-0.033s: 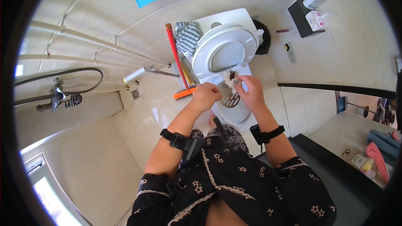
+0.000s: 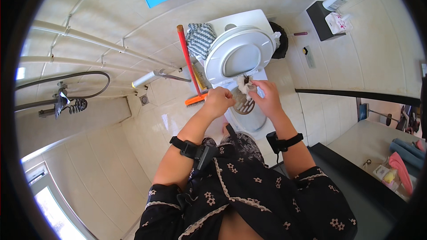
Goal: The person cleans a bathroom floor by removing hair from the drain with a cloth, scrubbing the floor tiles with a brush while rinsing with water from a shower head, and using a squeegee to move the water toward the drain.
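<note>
Over the front of the toilet, my left hand is closed, its fingertips pinching the left edge of a round slotted drain cover. My right hand grips a crumpled white tissue with a dark clump in it, just above the cover's far edge. Behind them the white toilet lid is raised. Part of the toilet bowl shows beneath the cover and between my forearms.
An orange broom with a red handle leans left of the toilet, near a patterned cloth on the tank. A black-lined bin stands to the right. Farther right, a wall shelf carries a bottle and a tissue pack. A dark-edged counter lies at lower right.
</note>
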`<move>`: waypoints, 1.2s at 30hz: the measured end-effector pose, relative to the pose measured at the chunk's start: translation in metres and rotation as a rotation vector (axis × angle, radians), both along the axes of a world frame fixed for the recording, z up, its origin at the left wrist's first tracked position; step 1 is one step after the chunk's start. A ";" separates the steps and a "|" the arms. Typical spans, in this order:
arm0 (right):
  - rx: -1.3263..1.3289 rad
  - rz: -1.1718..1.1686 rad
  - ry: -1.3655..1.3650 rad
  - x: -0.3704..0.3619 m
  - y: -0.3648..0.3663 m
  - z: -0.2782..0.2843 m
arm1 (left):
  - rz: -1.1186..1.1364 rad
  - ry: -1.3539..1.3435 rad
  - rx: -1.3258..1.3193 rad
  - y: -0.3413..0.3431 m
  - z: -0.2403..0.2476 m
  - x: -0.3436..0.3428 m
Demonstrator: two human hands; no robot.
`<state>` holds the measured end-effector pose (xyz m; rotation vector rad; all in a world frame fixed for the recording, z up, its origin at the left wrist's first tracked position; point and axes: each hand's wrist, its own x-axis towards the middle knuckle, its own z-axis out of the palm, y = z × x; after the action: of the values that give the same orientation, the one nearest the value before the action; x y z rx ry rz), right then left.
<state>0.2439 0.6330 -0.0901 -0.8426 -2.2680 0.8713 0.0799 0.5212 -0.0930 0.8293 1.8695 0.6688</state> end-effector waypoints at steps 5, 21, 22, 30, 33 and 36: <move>-0.135 0.184 -0.152 -0.001 0.011 -0.007 | -0.105 0.135 0.018 0.000 0.005 -0.008; -1.003 -0.372 0.163 0.030 0.014 -0.077 | -0.283 0.477 -0.055 0.002 0.010 0.013; -0.969 -0.363 0.140 0.035 0.019 -0.071 | -0.287 0.477 -0.056 0.002 0.007 0.011; -0.826 -0.614 0.178 0.083 0.075 -0.071 | -0.090 0.288 0.021 -0.009 0.005 -0.014; -0.761 -0.694 0.195 0.106 0.108 -0.090 | -0.006 0.260 0.147 -0.023 0.002 -0.033; -0.699 -0.759 0.236 0.104 0.151 -0.104 | 0.076 0.229 0.074 -0.039 0.015 -0.048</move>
<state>0.3480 0.7843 -0.1939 -1.6440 -1.2339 1.2853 0.0316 0.4819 -0.0781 0.9182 2.1009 0.7185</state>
